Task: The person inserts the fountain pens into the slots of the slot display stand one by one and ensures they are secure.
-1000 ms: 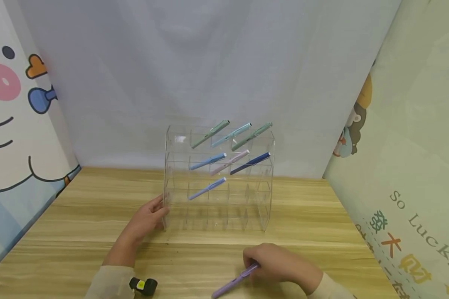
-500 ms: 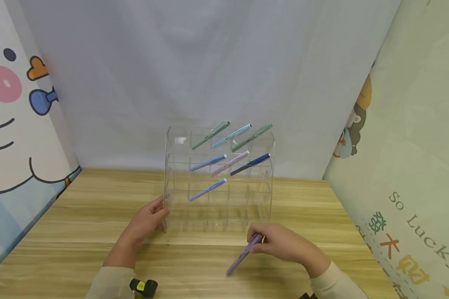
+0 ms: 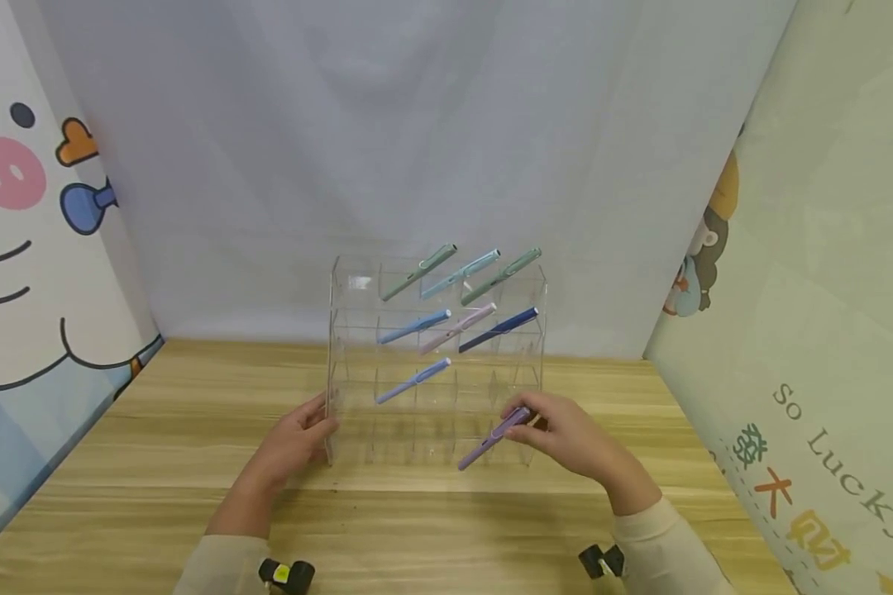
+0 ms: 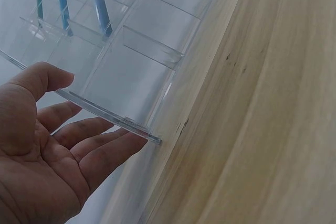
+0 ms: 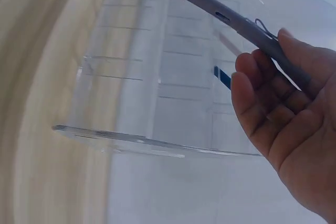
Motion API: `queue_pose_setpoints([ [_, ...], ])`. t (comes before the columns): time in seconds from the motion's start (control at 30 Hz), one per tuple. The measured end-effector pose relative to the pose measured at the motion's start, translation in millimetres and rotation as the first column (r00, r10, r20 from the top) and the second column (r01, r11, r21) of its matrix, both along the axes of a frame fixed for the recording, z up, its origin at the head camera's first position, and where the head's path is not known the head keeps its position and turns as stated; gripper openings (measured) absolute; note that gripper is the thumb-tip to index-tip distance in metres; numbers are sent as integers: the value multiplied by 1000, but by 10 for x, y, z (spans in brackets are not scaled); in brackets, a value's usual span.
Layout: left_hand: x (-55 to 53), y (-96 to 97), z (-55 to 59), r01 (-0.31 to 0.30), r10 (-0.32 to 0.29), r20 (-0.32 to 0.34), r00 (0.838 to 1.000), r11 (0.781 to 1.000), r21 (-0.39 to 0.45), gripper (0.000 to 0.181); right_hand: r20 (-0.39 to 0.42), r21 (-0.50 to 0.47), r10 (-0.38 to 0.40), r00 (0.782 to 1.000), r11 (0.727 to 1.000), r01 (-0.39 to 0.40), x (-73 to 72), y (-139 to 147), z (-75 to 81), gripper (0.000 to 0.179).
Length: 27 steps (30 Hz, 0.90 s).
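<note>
A clear acrylic pen rack (image 3: pixel 331 355) with several tiers stands on the wooden table. My left hand (image 3: pixel 292 442) holds its left side panel low down; in the left wrist view the thumb is on one side of the panel edge and the fingers (image 4: pixel 113 156) on the other. Between thumb and fingers, my right hand (image 3: pixel 565 434) pinches a purple pen (image 3: pixel 487 446) near its clip end. That pen slants in front of the rack's lower right part, its free end pointing down-left. In the right wrist view, the pen (image 5: pixel 210 10) appears above the rack.
On the upper tiers lie a green pen (image 3: pixel 417 274), a light blue pen (image 3: pixel 457 276), another green pen (image 3: pixel 499 279), a blue pen (image 3: pixel 413 327), a pink pen (image 3: pixel 457 330) and a navy pen (image 3: pixel 497 330). A periwinkle pen (image 3: pixel 413 382) lies lower. A grey-white curtain (image 3: pixel 446 124) hangs behind.
My right hand has raised the purple pen from low over the table's front up to the rack's lower right. My left hand has stayed at the side panel.
</note>
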<state>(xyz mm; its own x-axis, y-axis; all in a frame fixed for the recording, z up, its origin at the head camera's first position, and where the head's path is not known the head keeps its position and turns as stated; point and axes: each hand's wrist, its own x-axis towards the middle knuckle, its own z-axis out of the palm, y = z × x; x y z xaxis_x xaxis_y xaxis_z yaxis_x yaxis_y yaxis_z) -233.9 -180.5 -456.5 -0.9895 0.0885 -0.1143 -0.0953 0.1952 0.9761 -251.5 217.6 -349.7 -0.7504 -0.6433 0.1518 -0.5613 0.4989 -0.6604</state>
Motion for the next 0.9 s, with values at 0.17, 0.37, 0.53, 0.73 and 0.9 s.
queue_pose_setpoints([
  [0.17,-1,-3,1,-10,9,9,1000,1000,4,71,-5,-117,-60,998,991,59,-121,6,46,19],
  [0.37,8,0,25,-13,13,22,1000,1000,-2,73,14,-263,-112,994,958,111,-258,-24,61,25],
  [0.53,8,-2,37,-12,12,18,1000,1000,0,70,41,-484,-108,993,868,114,-356,-115,54,28],
  [0.73,18,2,41,-9,9,5,1000,1000,8,66,33,-661,-147,989,738,132,-415,-239,-8,38],
  [0.9,20,13,39,-12,12,13,1000,1000,4,66,19,-729,-200,980,668,150,-436,-310,-47,44],
])
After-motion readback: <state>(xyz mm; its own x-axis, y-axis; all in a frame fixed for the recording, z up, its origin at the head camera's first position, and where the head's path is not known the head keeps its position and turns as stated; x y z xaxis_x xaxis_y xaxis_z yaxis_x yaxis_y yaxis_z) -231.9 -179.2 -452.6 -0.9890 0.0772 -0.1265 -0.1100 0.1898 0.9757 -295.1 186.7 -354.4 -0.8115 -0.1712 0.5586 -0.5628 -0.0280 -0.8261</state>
